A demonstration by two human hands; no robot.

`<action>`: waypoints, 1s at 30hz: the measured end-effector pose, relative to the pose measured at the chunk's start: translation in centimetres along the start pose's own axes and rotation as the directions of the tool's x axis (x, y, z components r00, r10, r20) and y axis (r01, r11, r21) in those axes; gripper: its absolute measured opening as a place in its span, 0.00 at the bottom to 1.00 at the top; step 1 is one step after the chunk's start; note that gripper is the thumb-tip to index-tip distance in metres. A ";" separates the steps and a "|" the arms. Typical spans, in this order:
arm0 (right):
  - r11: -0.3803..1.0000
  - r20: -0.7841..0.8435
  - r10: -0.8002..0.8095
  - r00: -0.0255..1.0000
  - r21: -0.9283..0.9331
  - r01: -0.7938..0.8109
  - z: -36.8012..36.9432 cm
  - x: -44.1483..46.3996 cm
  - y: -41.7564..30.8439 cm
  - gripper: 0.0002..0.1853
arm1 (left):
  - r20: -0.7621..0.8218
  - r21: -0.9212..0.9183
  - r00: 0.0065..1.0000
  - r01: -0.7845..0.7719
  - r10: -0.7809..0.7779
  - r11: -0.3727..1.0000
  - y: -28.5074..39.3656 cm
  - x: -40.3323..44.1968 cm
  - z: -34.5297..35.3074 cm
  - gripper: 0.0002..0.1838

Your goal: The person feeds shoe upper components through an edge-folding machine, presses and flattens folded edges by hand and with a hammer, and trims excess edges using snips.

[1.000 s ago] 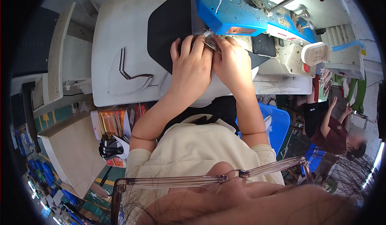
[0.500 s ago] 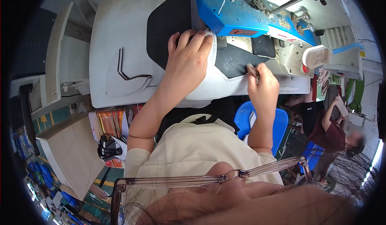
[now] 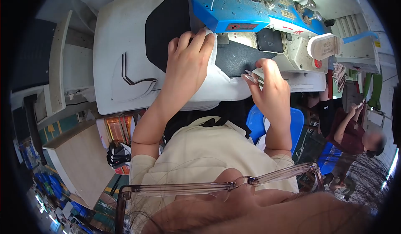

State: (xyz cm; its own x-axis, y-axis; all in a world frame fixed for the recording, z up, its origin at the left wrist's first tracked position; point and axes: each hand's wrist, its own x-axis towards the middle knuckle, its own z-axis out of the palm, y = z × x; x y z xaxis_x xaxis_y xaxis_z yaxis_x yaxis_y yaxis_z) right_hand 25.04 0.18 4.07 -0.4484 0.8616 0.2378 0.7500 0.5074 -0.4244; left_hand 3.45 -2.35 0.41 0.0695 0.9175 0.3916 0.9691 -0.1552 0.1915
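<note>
My left hand (image 3: 188,60) lies palm down at the left of the blue machine head (image 3: 225,8), fingers bent and slightly apart. It rests on white fabric (image 3: 227,90), which runs under the fingertips and along the table's front edge. A small pair of metal thread snips (image 3: 252,77) is in my right hand (image 3: 271,85), held between thumb and fingers. Its two pointed blades stand apart, just over the front edge of the dark machine plate (image 3: 238,60). The needle area is hidden behind the machine head and my left fingers.
A dark angular panel (image 3: 167,33) is set in the white table (image 3: 121,33). Dark bent strips (image 3: 129,77) lie at left. An oval wooden tag (image 3: 324,46) juts from the machine's right side. A blue stool (image 3: 296,127) stands below; another person (image 3: 348,129) sits at right.
The view has shifted a little. My right hand has turned, so the snips, blurred before, now point left with parted blades. My left hand stays on the fabric beside the machine head.
</note>
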 end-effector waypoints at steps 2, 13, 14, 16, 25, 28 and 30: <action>0.987 0.140 -0.141 0.980 0.092 0.129 -0.2 0.8 0.3 0.18 | 0.011 0.003 1.000 0.014 -0.014 1.000 0.1 0.1 0.0 0.26; 0.979 0.301 -0.185 0.935 0.139 0.149 0.0 2.1 -1.2 0.12 | -0.087 -0.044 0.996 0.000 -0.004 0.999 -0.2 1.0 0.5 0.21; 0.979 0.302 -0.184 0.935 0.140 0.147 0.2 2.2 -1.2 0.12 | -0.097 -0.045 0.995 -0.006 0.002 0.999 -0.2 1.1 0.5 0.21; 0.985 0.229 -0.148 0.962 0.124 0.122 0.5 2.5 -1.3 0.10 | -0.089 -0.060 0.996 -0.002 -0.004 0.998 -0.3 1.1 0.5 0.21; 0.991 0.185 -0.131 0.974 0.052 0.124 0.7 3.7 -0.7 0.08 | -0.135 -0.017 0.990 -0.034 0.032 0.999 -0.7 1.2 1.1 0.20; 0.993 0.150 -0.118 0.982 0.049 0.112 0.9 4.0 -0.3 0.09 | -0.114 -0.049 0.993 -0.012 0.006 0.999 -0.6 1.2 1.0 0.19; 0.993 0.103 -0.112 0.988 0.056 0.107 1.1 4.2 -0.1 0.09 | -0.107 -0.086 0.994 -0.019 0.009 0.996 -0.5 1.2 0.9 0.19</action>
State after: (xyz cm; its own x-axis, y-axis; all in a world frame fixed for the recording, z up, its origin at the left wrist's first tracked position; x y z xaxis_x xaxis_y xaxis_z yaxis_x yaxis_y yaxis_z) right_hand 22.55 3.76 4.15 -0.5776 0.7933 0.1925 0.6691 0.5952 -0.4450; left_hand 3.30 -0.89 0.01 0.0527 0.8714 0.4876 0.9436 -0.2033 0.2613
